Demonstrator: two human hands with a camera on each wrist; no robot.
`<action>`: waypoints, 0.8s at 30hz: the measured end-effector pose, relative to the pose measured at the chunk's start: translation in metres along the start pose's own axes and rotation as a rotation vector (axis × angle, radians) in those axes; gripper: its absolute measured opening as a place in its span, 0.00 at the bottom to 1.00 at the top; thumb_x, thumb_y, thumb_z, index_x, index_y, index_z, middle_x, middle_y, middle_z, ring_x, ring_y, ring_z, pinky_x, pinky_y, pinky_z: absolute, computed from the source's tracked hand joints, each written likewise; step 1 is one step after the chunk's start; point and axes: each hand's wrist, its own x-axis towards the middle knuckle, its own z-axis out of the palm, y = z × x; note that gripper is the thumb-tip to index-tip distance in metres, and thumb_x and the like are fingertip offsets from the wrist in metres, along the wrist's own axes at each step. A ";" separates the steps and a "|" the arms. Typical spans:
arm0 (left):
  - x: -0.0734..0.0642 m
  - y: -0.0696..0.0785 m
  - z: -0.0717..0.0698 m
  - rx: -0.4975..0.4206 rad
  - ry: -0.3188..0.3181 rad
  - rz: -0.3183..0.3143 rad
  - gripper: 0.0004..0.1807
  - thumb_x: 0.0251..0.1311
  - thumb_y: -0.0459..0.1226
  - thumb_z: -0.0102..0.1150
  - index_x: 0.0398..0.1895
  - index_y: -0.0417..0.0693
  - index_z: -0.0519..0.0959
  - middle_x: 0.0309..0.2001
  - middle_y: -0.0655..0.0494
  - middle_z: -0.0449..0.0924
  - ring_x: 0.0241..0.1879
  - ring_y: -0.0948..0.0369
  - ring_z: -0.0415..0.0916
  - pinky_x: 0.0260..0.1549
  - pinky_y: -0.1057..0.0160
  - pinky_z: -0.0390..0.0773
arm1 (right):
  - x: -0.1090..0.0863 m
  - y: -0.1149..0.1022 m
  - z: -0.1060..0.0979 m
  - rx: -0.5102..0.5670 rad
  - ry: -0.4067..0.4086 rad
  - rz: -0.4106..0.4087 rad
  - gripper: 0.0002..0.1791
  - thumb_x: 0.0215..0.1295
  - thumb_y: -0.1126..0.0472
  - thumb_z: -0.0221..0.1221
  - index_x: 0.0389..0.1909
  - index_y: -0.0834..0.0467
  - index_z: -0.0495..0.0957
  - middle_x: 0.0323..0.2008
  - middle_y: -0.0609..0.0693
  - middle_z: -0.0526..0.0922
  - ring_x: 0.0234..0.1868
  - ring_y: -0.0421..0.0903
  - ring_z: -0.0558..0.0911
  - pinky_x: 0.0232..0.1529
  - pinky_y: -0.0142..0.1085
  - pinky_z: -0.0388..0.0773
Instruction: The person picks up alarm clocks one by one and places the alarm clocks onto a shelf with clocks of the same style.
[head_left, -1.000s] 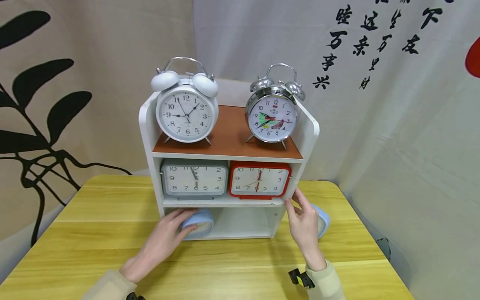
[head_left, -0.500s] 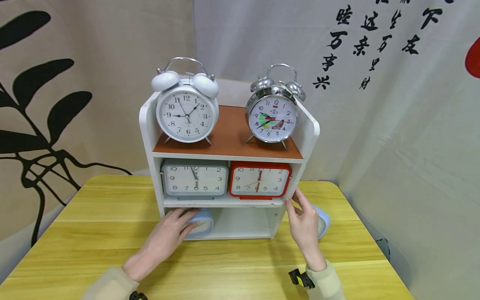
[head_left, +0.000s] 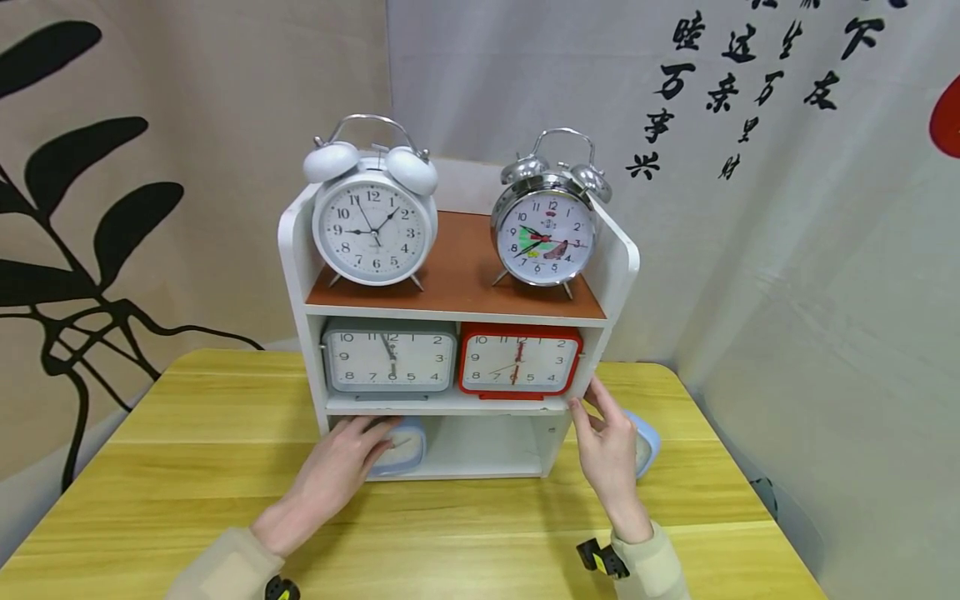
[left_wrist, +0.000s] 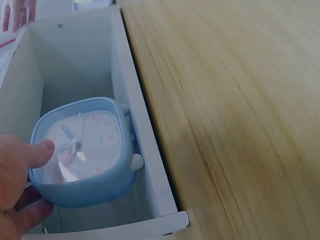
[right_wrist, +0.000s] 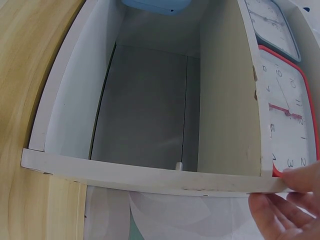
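Observation:
A small light-blue alarm clock stands in the left part of the bottom compartment of a white shelf unit. My left hand holds it by the top, thumb on its face and the other fingers behind the case. In the left wrist view its small white feet are close over the compartment floor. My right hand grips the edge of the unit's right side panel, with the thumb at the front and fingertips outside.
A second light-blue clock stands on the wooden table, partly behind my right hand. Grey and red rectangular clocks fill the middle shelf. White and silver twin-bell clocks stand on top.
My left hand and forearm have shifted slightly right, and the blue clock's face has turned more to the front. The right hand stays on the side panel.

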 end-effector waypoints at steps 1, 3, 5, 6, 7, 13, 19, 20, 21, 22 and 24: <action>0.000 0.000 0.000 0.001 -0.003 0.004 0.22 0.56 0.31 0.76 0.56 0.47 0.87 0.56 0.48 0.88 0.52 0.48 0.85 0.51 0.50 0.88 | 0.000 0.000 0.000 0.001 0.001 -0.003 0.27 0.73 0.71 0.61 0.72 0.64 0.73 0.57 0.66 0.87 0.55 0.63 0.89 0.44 0.52 0.90; 0.001 0.000 0.000 0.001 -0.004 0.013 0.22 0.55 0.31 0.76 0.56 0.47 0.87 0.56 0.48 0.88 0.53 0.48 0.85 0.51 0.50 0.88 | 0.000 0.000 0.000 0.003 0.001 -0.008 0.27 0.73 0.71 0.61 0.72 0.64 0.73 0.57 0.66 0.87 0.54 0.63 0.89 0.44 0.52 0.90; 0.002 -0.001 0.001 0.001 -0.004 0.023 0.22 0.55 0.31 0.76 0.55 0.47 0.87 0.55 0.49 0.88 0.52 0.49 0.86 0.51 0.51 0.88 | 0.000 0.000 0.000 0.009 0.001 -0.011 0.27 0.73 0.71 0.61 0.72 0.65 0.73 0.57 0.67 0.87 0.54 0.64 0.89 0.44 0.53 0.90; 0.003 -0.001 0.001 0.001 -0.002 0.027 0.22 0.55 0.31 0.76 0.55 0.47 0.87 0.55 0.50 0.88 0.51 0.49 0.86 0.50 0.51 0.88 | 0.000 -0.001 0.000 0.012 0.002 -0.011 0.27 0.73 0.71 0.61 0.72 0.65 0.73 0.57 0.67 0.87 0.54 0.64 0.89 0.44 0.53 0.90; 0.003 -0.001 0.001 0.001 -0.003 0.030 0.21 0.55 0.31 0.76 0.55 0.47 0.87 0.54 0.50 0.89 0.50 0.49 0.86 0.50 0.51 0.88 | 0.000 -0.001 0.000 0.015 0.002 -0.011 0.27 0.73 0.71 0.61 0.72 0.65 0.73 0.57 0.67 0.87 0.54 0.64 0.89 0.44 0.53 0.90; 0.005 -0.002 0.002 -0.004 -0.039 0.016 0.20 0.57 0.31 0.74 0.54 0.48 0.88 0.54 0.51 0.89 0.48 0.50 0.88 0.49 0.52 0.88 | 0.000 -0.001 0.001 0.022 0.002 -0.008 0.27 0.73 0.71 0.61 0.72 0.65 0.73 0.58 0.67 0.87 0.55 0.64 0.88 0.45 0.54 0.90; 0.005 -0.002 0.003 -0.009 -0.051 0.006 0.19 0.58 0.32 0.73 0.53 0.49 0.88 0.53 0.51 0.90 0.47 0.50 0.88 0.47 0.52 0.89 | 0.000 -0.002 0.000 0.018 -0.005 -0.003 0.28 0.73 0.70 0.61 0.73 0.65 0.73 0.59 0.67 0.86 0.56 0.64 0.88 0.46 0.54 0.89; 0.005 -0.002 0.003 -0.011 -0.050 0.005 0.18 0.58 0.32 0.73 0.53 0.49 0.88 0.53 0.51 0.90 0.47 0.50 0.88 0.46 0.53 0.89 | 0.000 -0.002 0.000 0.019 -0.006 -0.002 0.28 0.74 0.70 0.61 0.73 0.64 0.73 0.60 0.66 0.86 0.56 0.64 0.88 0.46 0.54 0.89; 0.005 -0.002 0.003 -0.012 -0.050 0.005 0.18 0.58 0.32 0.73 0.53 0.49 0.88 0.53 0.51 0.90 0.46 0.50 0.88 0.46 0.53 0.89 | 0.000 -0.002 0.000 0.019 -0.006 -0.002 0.28 0.74 0.70 0.61 0.73 0.64 0.73 0.60 0.66 0.86 0.56 0.64 0.88 0.46 0.54 0.89; 0.005 -0.002 0.004 -0.012 -0.049 0.006 0.18 0.58 0.32 0.73 0.53 0.49 0.88 0.53 0.51 0.90 0.46 0.50 0.88 0.46 0.53 0.89 | 0.000 -0.002 0.000 0.019 -0.006 -0.002 0.28 0.74 0.70 0.61 0.73 0.64 0.73 0.60 0.66 0.86 0.56 0.64 0.88 0.46 0.54 0.89; 0.005 -0.002 0.004 -0.013 -0.047 0.007 0.19 0.58 0.32 0.73 0.54 0.48 0.87 0.53 0.51 0.90 0.46 0.50 0.88 0.46 0.53 0.89 | 0.000 -0.002 0.000 0.020 -0.005 -0.003 0.28 0.74 0.70 0.61 0.73 0.64 0.73 0.60 0.66 0.86 0.56 0.64 0.88 0.45 0.54 0.89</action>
